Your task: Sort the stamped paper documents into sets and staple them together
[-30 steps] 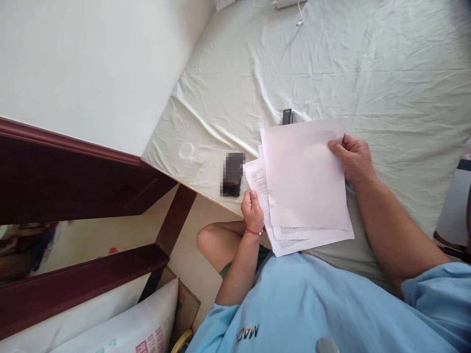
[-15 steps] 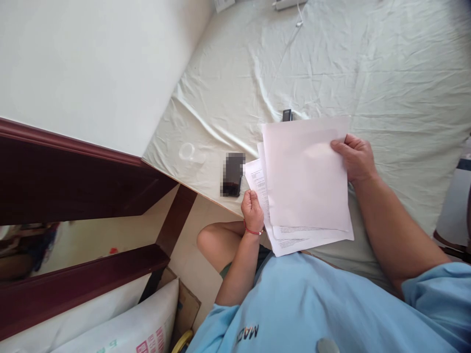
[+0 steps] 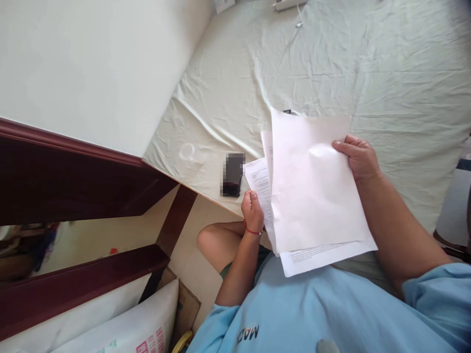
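Observation:
My left hand [image 3: 252, 210] is closed on the left edge of a printed sheet of paper [image 3: 258, 177], thumb on top. Across from it, my right hand [image 3: 358, 156] pinches the upper right edge of a blank-faced sheet of paper [image 3: 312, 191], its fingers hidden underneath. More sheets with printed lines fan out beneath the blank one, showing at the left and bottom; which hand bears each of them I cannot tell. Left of the papers, a dark phone-like object [image 3: 233, 175], partly pixelated, lies on the cloth. A small black object [image 3: 287, 112] peeks out behind the top sheet.
A wrinkled pale green cloth [image 3: 349, 59] covers the table. Near its left edge lies a clear round lid-like item [image 3: 187, 152]. A white device with a cable [image 3: 289, 5] is at the far edge. Dark red wooden furniture [image 3: 73, 171] and a white sack [image 3: 147, 318] stand at left.
The blank top sheet has shifted right and toward my body, with lower sheets spreading out more. It now hides most of the small black object. My left hand stays in place.

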`<state>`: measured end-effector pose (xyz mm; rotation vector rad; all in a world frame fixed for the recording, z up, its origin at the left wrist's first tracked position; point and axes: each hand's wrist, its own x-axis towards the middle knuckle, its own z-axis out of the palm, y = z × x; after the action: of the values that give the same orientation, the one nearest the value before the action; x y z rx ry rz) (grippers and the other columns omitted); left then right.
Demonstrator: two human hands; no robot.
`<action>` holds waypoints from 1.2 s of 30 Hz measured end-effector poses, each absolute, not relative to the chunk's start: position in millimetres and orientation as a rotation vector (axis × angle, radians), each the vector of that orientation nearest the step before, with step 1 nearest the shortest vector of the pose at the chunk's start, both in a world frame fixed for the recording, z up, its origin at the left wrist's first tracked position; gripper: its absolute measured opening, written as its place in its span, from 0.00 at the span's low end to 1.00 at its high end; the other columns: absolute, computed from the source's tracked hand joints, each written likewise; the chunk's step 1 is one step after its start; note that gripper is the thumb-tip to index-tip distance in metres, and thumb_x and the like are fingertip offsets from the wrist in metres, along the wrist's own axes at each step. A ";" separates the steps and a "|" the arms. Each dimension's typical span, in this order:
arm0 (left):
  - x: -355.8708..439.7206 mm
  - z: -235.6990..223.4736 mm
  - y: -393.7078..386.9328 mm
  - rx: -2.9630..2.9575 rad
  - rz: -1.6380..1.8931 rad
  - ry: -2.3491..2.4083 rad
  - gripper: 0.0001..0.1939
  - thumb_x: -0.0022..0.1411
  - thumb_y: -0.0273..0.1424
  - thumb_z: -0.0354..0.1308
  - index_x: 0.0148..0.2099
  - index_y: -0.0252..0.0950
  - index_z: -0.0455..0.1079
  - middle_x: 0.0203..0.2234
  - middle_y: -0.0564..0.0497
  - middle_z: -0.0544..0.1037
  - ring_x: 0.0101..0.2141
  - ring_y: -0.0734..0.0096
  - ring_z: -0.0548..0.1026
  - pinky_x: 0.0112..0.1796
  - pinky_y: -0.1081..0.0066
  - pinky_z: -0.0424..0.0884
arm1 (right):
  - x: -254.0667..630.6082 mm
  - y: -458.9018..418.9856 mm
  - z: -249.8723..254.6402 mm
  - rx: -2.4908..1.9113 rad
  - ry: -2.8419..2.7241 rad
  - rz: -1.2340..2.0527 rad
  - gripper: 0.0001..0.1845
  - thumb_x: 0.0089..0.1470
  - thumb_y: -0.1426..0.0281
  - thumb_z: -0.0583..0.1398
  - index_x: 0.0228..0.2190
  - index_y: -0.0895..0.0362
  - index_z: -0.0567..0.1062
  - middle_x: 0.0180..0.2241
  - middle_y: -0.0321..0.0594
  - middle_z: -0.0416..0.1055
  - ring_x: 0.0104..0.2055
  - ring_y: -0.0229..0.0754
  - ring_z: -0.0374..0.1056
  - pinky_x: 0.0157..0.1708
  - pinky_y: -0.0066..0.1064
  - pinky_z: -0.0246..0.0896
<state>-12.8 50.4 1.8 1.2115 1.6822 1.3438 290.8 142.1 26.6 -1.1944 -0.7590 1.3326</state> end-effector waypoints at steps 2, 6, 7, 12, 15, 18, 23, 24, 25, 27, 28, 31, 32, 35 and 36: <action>-12.3 5.9 50.1 1.202 1.333 1.674 0.32 0.70 0.63 0.56 0.31 0.39 0.63 0.25 0.55 0.67 0.28 0.70 0.64 0.31 0.70 0.63 | 284.9 140.4 27.4 -1.155 -0.732 1.395 0.14 0.44 0.62 0.74 0.31 0.52 0.79 0.28 0.38 0.75 0.26 0.39 0.70 0.26 0.33 0.70; -13.8 5.6 48.8 1.197 1.330 1.638 0.31 0.71 0.61 0.56 0.31 0.39 0.62 0.25 0.55 0.65 0.29 0.70 0.63 0.32 0.70 0.63 | 280.8 137.8 22.9 -1.124 -0.881 1.548 0.15 0.47 0.59 0.75 0.31 0.53 0.79 0.29 0.37 0.76 0.27 0.40 0.72 0.26 0.32 0.70; -14.3 4.0 48.5 1.192 1.330 1.631 0.31 0.72 0.61 0.55 0.32 0.39 0.63 0.26 0.55 0.66 0.29 0.70 0.64 0.33 0.70 0.64 | 281.3 137.6 21.3 -1.129 -0.921 1.570 0.16 0.48 0.58 0.75 0.33 0.52 0.79 0.30 0.38 0.77 0.28 0.41 0.73 0.26 0.31 0.70; -16.0 -2.5 48.8 1.148 1.334 1.553 0.28 0.72 0.59 0.56 0.36 0.38 0.68 0.29 0.52 0.71 0.31 0.67 0.69 0.35 0.68 0.68 | 285.6 137.7 17.8 -1.148 -1.020 1.550 0.19 0.52 0.53 0.73 0.39 0.51 0.81 0.33 0.39 0.79 0.29 0.43 0.73 0.24 0.31 0.69; -16.8 -1.2 49.4 1.136 1.337 1.512 0.28 0.71 0.59 0.59 0.33 0.38 0.66 0.27 0.54 0.68 0.29 0.69 0.66 0.33 0.69 0.66 | 286.1 137.3 18.4 -1.146 -1.111 1.540 0.22 0.53 0.49 0.72 0.40 0.52 0.81 0.32 0.39 0.78 0.28 0.41 0.71 0.22 0.30 0.66; -17.2 1.5 49.7 1.123 1.335 1.491 0.29 0.70 0.58 0.60 0.32 0.38 0.65 0.26 0.54 0.67 0.29 0.70 0.64 0.32 0.69 0.64 | 285.1 135.8 18.9 -1.160 -1.206 1.506 0.20 0.57 0.49 0.69 0.40 0.52 0.81 0.31 0.39 0.77 0.27 0.40 0.70 0.22 0.29 0.64; -16.5 2.6 49.3 1.129 1.335 1.495 0.30 0.70 0.60 0.59 0.32 0.38 0.64 0.26 0.54 0.66 0.29 0.70 0.63 0.32 0.68 0.64 | 284.7 134.9 18.6 -1.161 -1.213 1.473 0.20 0.58 0.50 0.68 0.40 0.52 0.81 0.31 0.39 0.76 0.27 0.40 0.68 0.22 0.29 0.62; -16.1 2.6 49.2 1.130 1.340 1.499 0.31 0.70 0.60 0.58 0.31 0.38 0.64 0.26 0.54 0.65 0.28 0.70 0.63 0.32 0.68 0.64 | 285.0 135.0 18.4 -1.159 -1.215 1.475 0.20 0.58 0.50 0.68 0.40 0.52 0.81 0.31 0.39 0.76 0.26 0.39 0.68 0.21 0.29 0.62; -15.5 2.8 49.2 1.130 1.345 1.502 0.31 0.70 0.60 0.58 0.31 0.38 0.64 0.26 0.54 0.66 0.28 0.70 0.63 0.32 0.68 0.64 | 285.2 135.1 18.4 -1.157 -1.221 1.474 0.20 0.58 0.49 0.68 0.39 0.52 0.81 0.30 0.38 0.76 0.26 0.39 0.68 0.21 0.29 0.61; -14.0 3.8 49.2 1.124 1.349 1.507 0.30 0.69 0.61 0.59 0.32 0.38 0.65 0.26 0.53 0.67 0.28 0.69 0.65 0.32 0.68 0.65 | 285.2 135.1 19.1 -1.158 -1.233 1.468 0.20 0.57 0.49 0.68 0.38 0.53 0.80 0.30 0.38 0.75 0.26 0.40 0.67 0.21 0.29 0.61; -13.2 4.5 49.2 1.118 1.346 1.509 0.30 0.69 0.61 0.60 0.33 0.38 0.66 0.26 0.53 0.67 0.29 0.69 0.65 0.32 0.68 0.66 | 285.0 134.9 19.7 -1.159 -1.233 1.468 0.19 0.57 0.50 0.69 0.37 0.53 0.80 0.30 0.38 0.75 0.26 0.40 0.67 0.21 0.29 0.61; -11.3 6.2 49.4 1.088 1.335 1.501 0.31 0.66 0.62 0.62 0.33 0.38 0.67 0.27 0.53 0.68 0.29 0.69 0.66 0.32 0.69 0.67 | 283.7 134.3 22.2 -1.158 -1.229 1.483 0.19 0.56 0.50 0.69 0.37 0.53 0.80 0.30 0.39 0.75 0.26 0.40 0.67 0.21 0.29 0.61; -11.1 6.2 49.4 1.076 1.336 1.495 0.31 0.66 0.63 0.62 0.33 0.38 0.66 0.27 0.53 0.68 0.29 0.69 0.66 0.33 0.69 0.67 | 283.3 134.2 22.9 -1.155 -1.230 1.490 0.19 0.56 0.50 0.69 0.37 0.53 0.80 0.30 0.39 0.75 0.26 0.40 0.67 0.21 0.29 0.61; -12.1 3.8 49.2 1.057 1.333 1.490 0.30 0.66 0.61 0.63 0.34 0.38 0.68 0.27 0.53 0.70 0.30 0.69 0.67 0.33 0.70 0.67 | 282.7 134.3 23.2 -1.146 -1.236 1.505 0.19 0.57 0.50 0.69 0.39 0.52 0.81 0.30 0.39 0.75 0.26 0.40 0.67 0.21 0.29 0.61; -12.8 2.2 49.0 1.061 1.326 1.491 0.30 0.66 0.61 0.63 0.35 0.38 0.69 0.28 0.52 0.71 0.30 0.68 0.69 0.34 0.69 0.68 | 282.8 134.3 22.8 -1.144 -1.241 1.498 0.19 0.58 0.50 0.68 0.40 0.52 0.81 0.30 0.38 0.75 0.26 0.40 0.67 0.21 0.29 0.60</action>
<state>-12.8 49.0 2.2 1.0610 1.4908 1.3259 282.8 134.3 22.8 -1.1442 -1.2413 1.4984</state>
